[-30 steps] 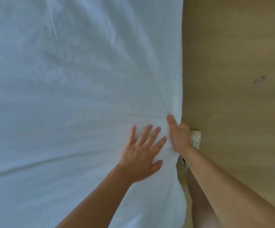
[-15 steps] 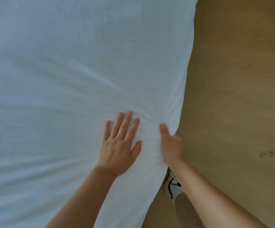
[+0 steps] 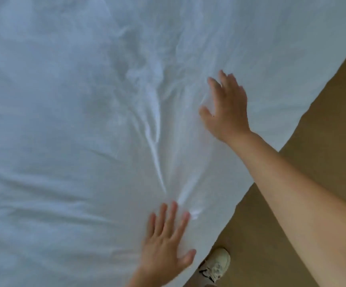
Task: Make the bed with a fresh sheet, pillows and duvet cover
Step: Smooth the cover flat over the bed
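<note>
A white sheet (image 3: 64,121) lies spread over the bed and fills nearly the whole view from above. It is mostly flat, but a bundle of creases (image 3: 155,129) runs up its middle and fans out away from the near edge of the bed.

The person's left hand (image 3: 165,249) lies palm down on the sheet close to that near edge. Its fingers are straight and spread, and the fingertips point at the foot of the creases. It pinches nothing. It looks placed there to pin the cloth so that it cannot slide.

The right hand (image 3: 226,108) reaches further across the bed, just beside the creases on their right. Its palm faces down with the fingers open and loosely spread. It is blurred, so whether it presses the sheet or skims just above it cannot be told. It seems set to sweep the slack outward.

To the right of the bed is a bare wooden floor (image 3: 323,141). A pale shoe (image 3: 215,266) stands on it just beside the bed's edge.
</note>
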Tool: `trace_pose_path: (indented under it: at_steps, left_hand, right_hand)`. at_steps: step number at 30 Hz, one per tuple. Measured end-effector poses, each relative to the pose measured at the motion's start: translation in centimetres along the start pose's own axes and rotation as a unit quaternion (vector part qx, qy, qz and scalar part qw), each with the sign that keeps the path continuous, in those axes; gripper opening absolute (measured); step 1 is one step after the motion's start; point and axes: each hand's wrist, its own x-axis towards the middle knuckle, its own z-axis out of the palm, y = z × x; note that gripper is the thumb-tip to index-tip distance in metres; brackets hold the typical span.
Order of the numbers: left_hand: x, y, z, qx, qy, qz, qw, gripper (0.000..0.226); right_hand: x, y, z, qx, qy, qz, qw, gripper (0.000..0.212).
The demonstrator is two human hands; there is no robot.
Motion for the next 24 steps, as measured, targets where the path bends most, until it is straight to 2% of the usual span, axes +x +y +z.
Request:
trace_pose_path:
  at_steps: [1, 3, 5, 6, 7, 8, 9, 10, 12, 13, 14, 16, 20, 24]
  left_hand:
    - [-0.7, -0.7, -0.4, -0.034, 0.005, 0.036, 0.999, 0.073]
    - [1.2, -3.7, -3.3, -0.108, 0.124, 0.052, 0.985, 0.056]
    - [5.9, -7.7, -8.0, -0.133, 0.285, -0.039, 0.949, 0.049]
    - [8.2, -10.0, -10.2, -0.131, 0.321, -0.106, 0.932, 0.052]
    - [10.0, -12.0, -12.1, -0.132, 0.32, -0.164, 0.924, 0.056]
    - [11.1, -13.7, -13.2, -0.137, 0.287, -0.205, 0.926, 0.059]
    - [11.7, -15.3, -13.3, -0.136, 0.24, -0.226, 0.934, 0.06]
    - [11.5, -16.6, -12.6, -0.124, 0.196, -0.24, 0.943, 0.061]
    - [9.3, -18.7, -9.8, -0.088, 0.134, -0.277, 0.947, 0.065]
    - [7.5, -19.4, -8.3, -0.074, 0.119, -0.305, 0.942, 0.069]
    - [5.7, -19.9, -7.0, -0.069, 0.12, -0.335, 0.932, 0.075]
    - [2.3, -20.8, -4.9, -0.083, 0.127, -0.397, 0.905, 0.086]
    - [-1.1, -21.7, -2.8, -0.128, 0.125, -0.517, 0.837, 0.095]
    - [-2.3, -22.0, -2.2, -0.151, 0.142, -0.536, 0.819, 0.096]
  right_hand:
    - [1.3, -1.0, 1.0, -0.023, -0.035, 0.005, 0.999, 0.064]
    - [1.2, -3.6, 3.3, -0.084, -0.107, 0.006, 0.991, 0.066]
    - [-2.1, -6.6, 6.0, -0.13, -0.204, -0.126, 0.962, 0.065]
    - [-4.2, -8.0, 6.8, -0.121, -0.273, -0.227, 0.927, 0.064]
    - [-5.7, -9.1, 6.7, -0.086, -0.341, -0.307, 0.885, 0.064]
    - [-6.1, -9.4, 6.1, -0.056, -0.375, -0.359, 0.853, 0.063]
    - [-5.4, -9.3, 5.4, -0.019, -0.349, -0.383, 0.855, 0.061]
    - [-3.8, -9.0, 4.8, 0.003, -0.282, -0.379, 0.881, 0.059]
    - [1.0, -7.8, 4.0, -0.037, -0.147, -0.289, 0.945, 0.06]
    - [3.8, -7.4, 3.7, -0.072, -0.128, -0.222, 0.964, 0.064]
    - [6.2, -7.4, 3.6, -0.112, -0.14, -0.158, 0.971, 0.069]
    - [9.1, -7.9, 5.1, -0.156, -0.144, -0.102, 0.972, 0.072]
    - [9.3, -12.6, 11.0, -0.128, -0.123, -0.158, 0.971, 0.07]
    - [3.1, -19.8, 17.1, -0.104, -0.113, -0.176, 0.972, 0.07]
